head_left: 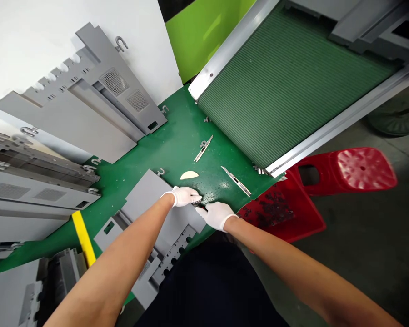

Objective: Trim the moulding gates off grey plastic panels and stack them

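Note:
Both my hands wear white gloves and meet at the far right corner of a grey plastic panel lying on the green table. My left hand is closed, its fingertips on a small dark piece at the panel's edge. From the other side my right hand pinches at the same spot; the fingers hide most of what is there. Just beyond lie a cream half-moon piece and two slim craft knives, one knife to the right and another knife farther off.
Grey panels lean against a white board on the left, with more stacked below. A yellow strip lies near my left arm. A green ribbed conveyor adjoins the table. At right are a red bin of small dark bits and a red stool.

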### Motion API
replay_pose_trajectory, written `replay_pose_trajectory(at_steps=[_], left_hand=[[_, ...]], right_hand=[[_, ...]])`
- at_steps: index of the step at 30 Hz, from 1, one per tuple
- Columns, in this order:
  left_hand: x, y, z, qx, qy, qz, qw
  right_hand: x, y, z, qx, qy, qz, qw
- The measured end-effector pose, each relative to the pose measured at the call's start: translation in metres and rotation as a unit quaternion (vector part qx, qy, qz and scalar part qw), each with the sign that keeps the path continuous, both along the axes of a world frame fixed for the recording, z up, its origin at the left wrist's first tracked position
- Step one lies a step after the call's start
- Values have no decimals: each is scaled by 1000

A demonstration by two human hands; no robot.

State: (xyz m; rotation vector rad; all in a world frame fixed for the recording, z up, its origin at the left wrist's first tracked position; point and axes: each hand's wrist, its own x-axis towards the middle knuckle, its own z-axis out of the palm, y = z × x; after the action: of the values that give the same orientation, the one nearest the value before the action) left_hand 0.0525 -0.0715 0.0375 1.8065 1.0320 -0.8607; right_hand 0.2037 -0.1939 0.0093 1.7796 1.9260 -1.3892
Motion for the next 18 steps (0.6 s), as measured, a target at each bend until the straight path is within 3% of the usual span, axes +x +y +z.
replay_pose_trajectory(at_steps=[7, 10, 13, 15, 18], left_hand=[[-5, 2, -8, -6, -9, 24, 1000], [-10, 1, -12, 18, -82, 91, 992], [6, -11, -6, 45, -155, 184, 970], [29, -23, 4, 17, -184, 187, 965], [58, -27, 24, -9, -247, 114, 962]], right_hand=[[1, 3, -3, -4, 12, -5, 1000], [14, 3, -2, -4, 16, -28, 999], [32, -15, 0, -29, 45, -108, 993], [41, -42, 1, -89, 93, -215, 968], [44, -93, 1, -208, 208, -440, 848]])
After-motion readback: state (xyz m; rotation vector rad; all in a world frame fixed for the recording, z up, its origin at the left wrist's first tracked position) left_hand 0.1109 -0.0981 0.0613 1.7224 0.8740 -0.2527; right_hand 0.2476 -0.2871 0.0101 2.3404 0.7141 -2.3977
